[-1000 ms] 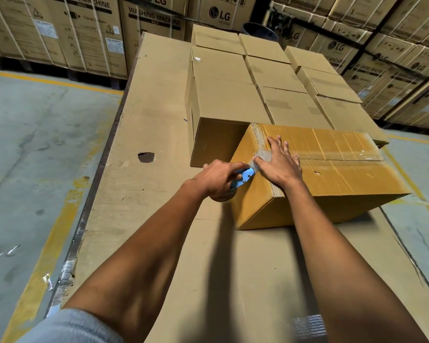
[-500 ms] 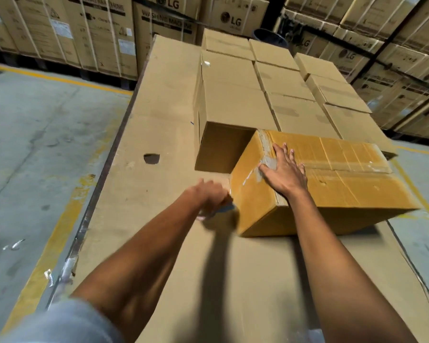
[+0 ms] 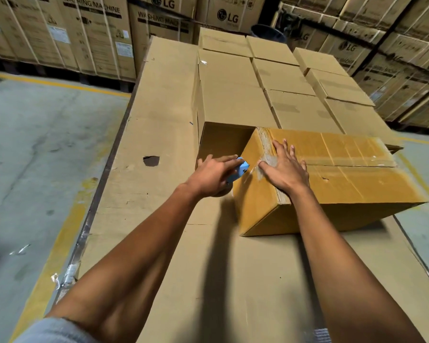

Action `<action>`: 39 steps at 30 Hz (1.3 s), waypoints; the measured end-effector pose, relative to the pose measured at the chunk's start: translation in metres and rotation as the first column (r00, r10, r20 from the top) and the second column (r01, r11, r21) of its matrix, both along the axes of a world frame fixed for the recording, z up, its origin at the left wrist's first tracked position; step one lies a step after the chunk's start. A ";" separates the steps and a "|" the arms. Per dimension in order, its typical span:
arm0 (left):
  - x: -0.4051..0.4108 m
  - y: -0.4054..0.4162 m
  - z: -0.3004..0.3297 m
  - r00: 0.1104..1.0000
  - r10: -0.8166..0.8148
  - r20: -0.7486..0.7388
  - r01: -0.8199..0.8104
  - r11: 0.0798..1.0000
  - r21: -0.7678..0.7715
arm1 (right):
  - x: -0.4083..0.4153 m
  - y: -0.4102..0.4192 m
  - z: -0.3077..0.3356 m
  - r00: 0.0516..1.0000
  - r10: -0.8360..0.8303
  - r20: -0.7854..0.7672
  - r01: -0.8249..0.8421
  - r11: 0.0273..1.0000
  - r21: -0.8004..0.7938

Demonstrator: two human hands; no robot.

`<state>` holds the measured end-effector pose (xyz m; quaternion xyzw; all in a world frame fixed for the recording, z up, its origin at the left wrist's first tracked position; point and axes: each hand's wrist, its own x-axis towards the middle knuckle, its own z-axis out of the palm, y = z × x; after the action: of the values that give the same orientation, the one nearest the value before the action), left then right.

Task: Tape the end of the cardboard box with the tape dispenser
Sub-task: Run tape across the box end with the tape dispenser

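**Dispenser at the box end, flat hand on top**

Stacked washing-machine cartons (image 3: 94, 33) fill the upper edge of the frame. Below them a long cardboard-covered work surface (image 3: 164, 100) runs from the centre to the bottom, with a block of closed plain boxes (image 3: 278, 78) on its upper part. Right of centre lies the cardboard box (image 3: 344, 184), darker and more orange than the others, its near end face turned toward the lower left. A strip of clear tape (image 3: 266, 161) wraps over that end's upper edge. The right hand (image 3: 284, 167) lies flat and spread on the box top, thumb at the tape, gripping nothing. The left hand (image 3: 212, 175), just left of the end face, is closed around the blue tape dispenser (image 3: 238, 171), whose tip touches the end face.
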<state>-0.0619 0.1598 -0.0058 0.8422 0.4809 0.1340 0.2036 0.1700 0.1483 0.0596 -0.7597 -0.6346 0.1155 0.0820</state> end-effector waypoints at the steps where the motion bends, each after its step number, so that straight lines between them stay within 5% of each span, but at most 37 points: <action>1: 0.001 -0.004 -0.001 0.998 0.024 0.059 -0.023 1.000 -0.018 | 0.000 -0.001 0.000 1.000 0.001 0.001 -0.001 1.000 0.005; 7: 0.004 -0.027 -0.001 0.886 0.157 0.436 -0.113 0.986 -0.125 | -0.001 -0.003 0.000 1.000 0.008 0.030 -0.008 1.000 0.000; 17: 0.007 -0.050 -0.010 0.974 0.174 0.143 -0.182 0.982 0.043 | -0.036 0.003 -0.003 0.983 -0.093 0.158 0.101 0.994 -0.041; 21: 0.002 -0.051 -0.014 0.973 0.186 0.140 -0.194 0.980 0.047 | -0.036 0.001 -0.009 0.981 -0.080 0.176 0.082 0.997 -0.003; 27: -0.005 -0.049 -0.017 0.960 0.222 0.173 -0.231 0.972 0.033 | -0.017 -0.001 0.010 0.997 -0.029 -0.078 0.028 0.999 -0.019; 39: 0.006 -0.055 -0.024 0.964 0.214 0.158 -0.221 0.975 0.028 | -0.027 -0.011 0.006 0.992 0.062 0.106 -0.053 0.995 -0.081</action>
<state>-0.0558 0.1043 -0.0294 0.7758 0.5502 0.2309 0.2050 0.1432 0.1375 0.0655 -0.7489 -0.6548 0.1014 0.0145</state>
